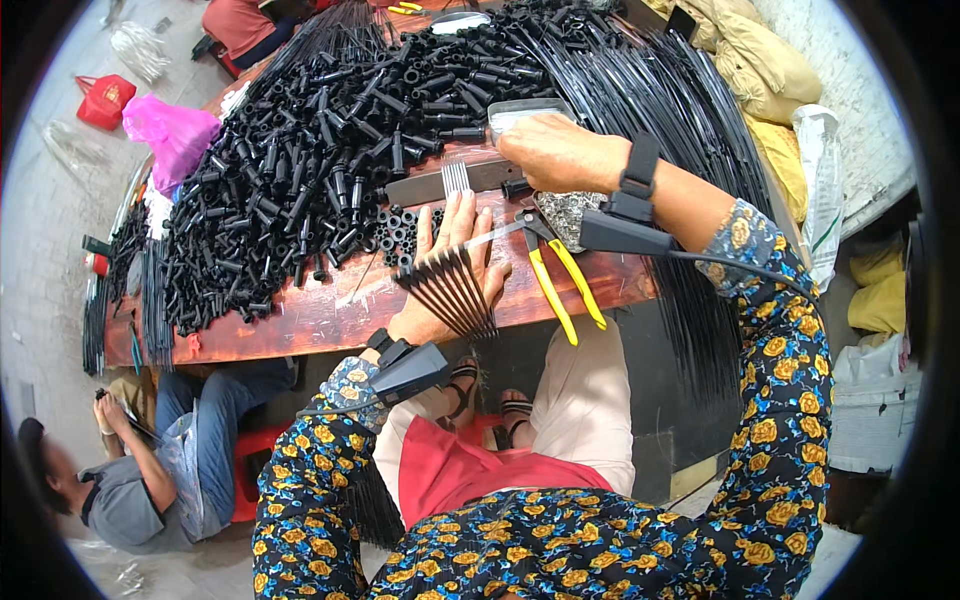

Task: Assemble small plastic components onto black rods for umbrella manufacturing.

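Note:
My left hand lies palm down on the table, fingers stretched out and slightly apart. Its fingertips touch thin silver rods, which rest across a dark metal bar. A fan of thin black rods crosses over the back of this hand; how they are held I cannot tell. My right hand is closed at the near rim of a clear plastic box; its fingertips are hidden. Yellow-handled pliers lie between my hands, handles sticking past the table edge. Beside the left fingers are small black rings.
A tray of small silver parts stands beside the pliers. Black tubular parts are heaped across the table. Long black rods lie to the right, some overhanging the edge. A co-worker sits at the lower left.

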A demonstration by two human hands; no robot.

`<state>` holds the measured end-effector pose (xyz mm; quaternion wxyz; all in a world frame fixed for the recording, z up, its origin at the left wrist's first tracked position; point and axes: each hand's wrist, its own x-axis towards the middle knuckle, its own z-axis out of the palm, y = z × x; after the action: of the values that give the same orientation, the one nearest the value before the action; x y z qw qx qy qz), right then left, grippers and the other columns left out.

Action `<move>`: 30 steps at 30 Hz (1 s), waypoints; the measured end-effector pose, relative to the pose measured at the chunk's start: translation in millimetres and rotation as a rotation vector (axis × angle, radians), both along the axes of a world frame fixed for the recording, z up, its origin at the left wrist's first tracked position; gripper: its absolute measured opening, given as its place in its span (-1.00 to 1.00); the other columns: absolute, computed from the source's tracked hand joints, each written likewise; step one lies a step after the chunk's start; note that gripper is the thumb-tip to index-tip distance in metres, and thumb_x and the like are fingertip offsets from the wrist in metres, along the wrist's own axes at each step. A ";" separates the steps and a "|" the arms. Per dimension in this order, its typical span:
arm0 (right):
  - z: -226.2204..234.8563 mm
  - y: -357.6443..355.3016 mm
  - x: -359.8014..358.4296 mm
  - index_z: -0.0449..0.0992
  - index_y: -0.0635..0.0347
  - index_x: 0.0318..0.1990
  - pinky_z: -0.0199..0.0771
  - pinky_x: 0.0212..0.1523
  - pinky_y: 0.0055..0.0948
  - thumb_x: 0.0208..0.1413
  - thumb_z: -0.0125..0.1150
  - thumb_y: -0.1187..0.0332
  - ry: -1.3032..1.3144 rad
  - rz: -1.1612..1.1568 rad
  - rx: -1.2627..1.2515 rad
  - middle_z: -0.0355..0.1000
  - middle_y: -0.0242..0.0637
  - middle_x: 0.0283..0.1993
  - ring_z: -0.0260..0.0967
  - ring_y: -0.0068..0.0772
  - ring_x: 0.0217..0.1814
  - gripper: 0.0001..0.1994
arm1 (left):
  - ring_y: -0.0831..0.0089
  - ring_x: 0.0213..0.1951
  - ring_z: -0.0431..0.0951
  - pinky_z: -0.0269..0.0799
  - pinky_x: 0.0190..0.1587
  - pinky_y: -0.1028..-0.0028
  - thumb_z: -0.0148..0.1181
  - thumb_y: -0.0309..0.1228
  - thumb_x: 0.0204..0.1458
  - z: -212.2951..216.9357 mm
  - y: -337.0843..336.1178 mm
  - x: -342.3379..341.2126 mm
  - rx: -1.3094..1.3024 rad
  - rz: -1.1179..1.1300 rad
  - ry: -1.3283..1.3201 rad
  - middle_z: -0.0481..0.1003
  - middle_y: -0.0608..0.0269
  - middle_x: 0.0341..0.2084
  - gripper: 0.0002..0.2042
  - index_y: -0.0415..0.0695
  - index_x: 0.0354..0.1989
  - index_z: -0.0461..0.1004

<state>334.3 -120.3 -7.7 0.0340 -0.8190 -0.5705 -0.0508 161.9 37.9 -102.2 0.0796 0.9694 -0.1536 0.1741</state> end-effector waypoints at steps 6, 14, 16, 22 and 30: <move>-21.6 8.6 19.9 0.59 0.28 -0.47 0.49 -0.30 -0.01 -0.14 0.17 0.50 -0.035 -0.024 0.190 0.49 0.06 -0.41 0.51 0.12 -0.31 -0.91 | -0.08 0.45 0.01 -0.29 0.44 -0.09 0.15 -0.12 0.11 3.5 -0.2 -1.2 -0.035 -0.005 0.035 0.07 -0.30 0.37 -0.31 -0.40 0.30 0.24; -32.3 13.8 24.2 0.62 0.26 -0.42 0.55 -0.24 -0.03 -0.11 0.21 0.48 0.166 -0.049 0.100 0.56 0.09 -0.36 0.56 0.14 -0.23 -0.90 | -0.07 0.45 0.01 -0.25 0.44 -0.10 0.16 -0.14 0.11 11.6 -7.2 1.6 0.002 0.022 0.094 0.06 -0.24 0.38 -0.34 -0.36 0.29 0.26; -39.6 14.6 26.7 0.62 0.26 -0.42 0.55 -0.22 -0.03 -0.10 0.22 0.48 0.146 -0.030 0.136 0.56 0.08 -0.37 0.56 0.13 -0.22 -0.90 | -0.07 0.45 0.01 -0.27 0.44 -0.09 0.17 -0.15 0.11 12.2 -8.9 0.7 -0.021 0.045 0.104 0.06 -0.24 0.38 -0.35 -0.35 0.29 0.26; -45.0 12.3 29.8 0.62 0.29 -0.32 0.53 -0.14 -0.05 -0.05 0.23 0.48 0.196 -0.027 0.111 0.56 0.06 -0.28 0.55 0.11 -0.14 -0.86 | -0.04 0.45 0.01 -0.30 0.44 -0.08 0.18 -0.18 0.10 17.3 -9.5 1.9 -0.006 0.025 0.111 0.05 -0.21 0.39 -0.37 -0.31 0.30 0.26; -35.2 14.0 25.7 0.62 0.29 -0.12 0.48 -0.05 -0.03 -0.02 0.28 0.48 0.225 -0.078 -0.017 0.54 0.00 -0.20 0.51 0.09 -0.06 -0.74 | -0.04 0.45 0.01 -0.27 0.42 -0.16 0.18 -0.12 0.11 16.5 -7.8 1.6 0.013 0.024 0.095 0.08 -0.24 0.36 -0.35 -0.35 0.27 0.29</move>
<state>360.0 -106.3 -42.9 0.0888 -0.8413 -0.5312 0.0452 163.5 30.2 -85.6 0.0781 0.9789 -0.1391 0.1279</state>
